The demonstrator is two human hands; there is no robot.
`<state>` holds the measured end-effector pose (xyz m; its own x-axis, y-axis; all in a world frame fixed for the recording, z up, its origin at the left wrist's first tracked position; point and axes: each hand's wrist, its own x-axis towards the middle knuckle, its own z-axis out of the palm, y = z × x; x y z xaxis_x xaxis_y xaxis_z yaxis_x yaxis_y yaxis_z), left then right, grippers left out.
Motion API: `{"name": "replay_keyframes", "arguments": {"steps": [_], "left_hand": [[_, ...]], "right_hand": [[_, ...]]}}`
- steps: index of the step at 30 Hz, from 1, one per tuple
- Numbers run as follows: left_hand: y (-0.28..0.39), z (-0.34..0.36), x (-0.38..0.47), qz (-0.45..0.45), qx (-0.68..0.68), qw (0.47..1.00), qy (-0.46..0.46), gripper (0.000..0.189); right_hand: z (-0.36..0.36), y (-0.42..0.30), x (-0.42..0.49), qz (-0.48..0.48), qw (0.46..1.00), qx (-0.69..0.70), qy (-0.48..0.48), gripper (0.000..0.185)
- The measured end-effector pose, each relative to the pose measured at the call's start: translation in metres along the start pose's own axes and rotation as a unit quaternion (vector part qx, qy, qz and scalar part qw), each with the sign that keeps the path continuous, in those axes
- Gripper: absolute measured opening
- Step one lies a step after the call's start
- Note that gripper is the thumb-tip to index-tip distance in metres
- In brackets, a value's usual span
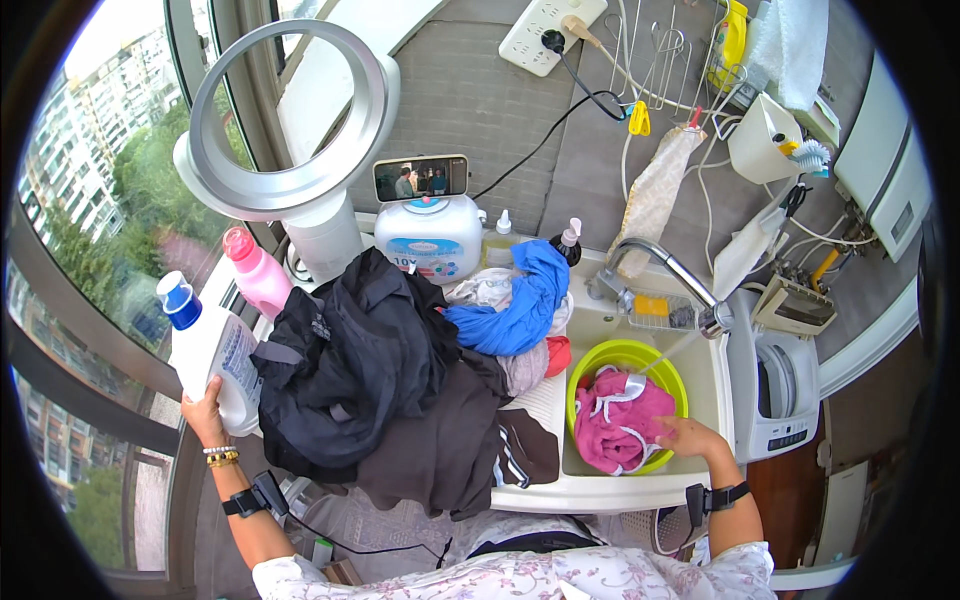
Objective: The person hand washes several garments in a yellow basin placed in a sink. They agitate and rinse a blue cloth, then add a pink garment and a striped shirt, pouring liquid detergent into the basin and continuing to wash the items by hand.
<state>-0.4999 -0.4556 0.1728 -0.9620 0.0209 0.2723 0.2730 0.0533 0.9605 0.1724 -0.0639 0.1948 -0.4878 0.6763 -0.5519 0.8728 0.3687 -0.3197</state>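
At the left, my left hand (206, 411) grips a white detergent bottle (217, 360) with a blue cap, held upright beside a pile of dark clothes (360, 375). My right hand (686, 436) is at the right rim of a lime-green basin (679, 386), fingers apart, by pink cloth with white trim (622, 420) in the basin; whether the fingertips touch the cloth I cannot tell. Water runs from the chrome faucet (667, 262) onto the cloth. The basin stands in a white sink (709, 375). Blue cloth (517, 307) lies on lighter laundry left of the sink.
A pink bottle (259, 274), a bladeless fan (322, 232) and a white laundry container (427, 240) line the back; a phone (421, 178) rests on the container. A wire soap rack (660, 311) sits behind the basin. A small washing machine (780, 390) stands right of the sink.
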Motion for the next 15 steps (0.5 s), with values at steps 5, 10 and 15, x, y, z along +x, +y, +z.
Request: {"name": "replay_keyframes", "arguments": {"steps": [5,10,15], "left_hand": [[0.086,-0.055,-0.042,0.024,-0.004,1.0,-0.006,0.031],[0.172,-0.077,-0.107,0.075,0.021,0.993,-0.085,0.054],[0.22,-0.036,-0.18,0.065,0.049,0.981,-0.178,0.089]], "right_hand": [[-0.025,-0.047,0.002,-0.13,0.991,0.028,0.005,0.053],[-0.06,-0.101,0.007,-0.256,0.964,0.057,0.039,0.048],[-0.1,-0.123,-0.002,-0.33,0.919,0.213,0.039,0.039]]}}
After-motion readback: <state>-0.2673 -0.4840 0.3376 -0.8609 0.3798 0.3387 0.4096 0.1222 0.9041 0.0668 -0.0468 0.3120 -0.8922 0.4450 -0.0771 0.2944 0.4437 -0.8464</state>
